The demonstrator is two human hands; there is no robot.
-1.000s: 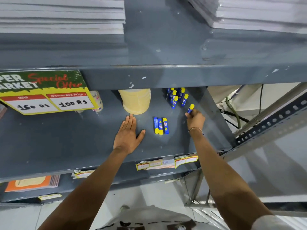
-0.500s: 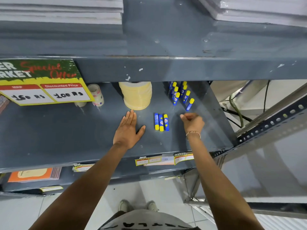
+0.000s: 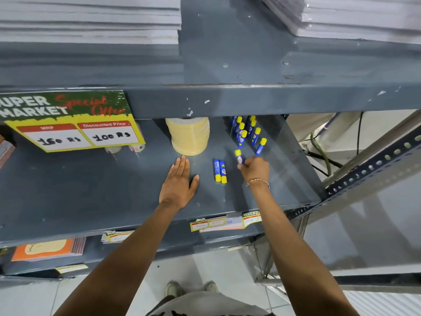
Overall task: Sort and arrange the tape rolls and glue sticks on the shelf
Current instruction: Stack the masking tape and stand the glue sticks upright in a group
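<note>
On the grey shelf [image 3: 91, 197] my right hand [image 3: 256, 169] is shut on a blue glue stick [image 3: 238, 156] with a yellow cap, held upright just above the shelf. Two more glue sticks [image 3: 219, 171] lie side by side to its left. Several glue sticks [image 3: 248, 133] stand upright in rows at the back right. A stack of beige tape rolls [image 3: 188, 135] stands at the back middle. My left hand [image 3: 178, 183] lies flat and open on the shelf in front of the stack. Two small clear tape rolls [image 3: 136, 148] peek out under the sign.
A green and yellow price sign [image 3: 68, 122] hangs from the upper shelf edge at the left. Paper stacks [image 3: 91, 19] lie on the upper shelf. Price labels [image 3: 223, 222] stick to the shelf's front edge. A perforated metal upright [image 3: 369, 169] runs at the right.
My right hand set one glue stick upright at the back row, then drew back and picked one of the three lying sticks. Two remain lying. My left hand stayed flat.
</note>
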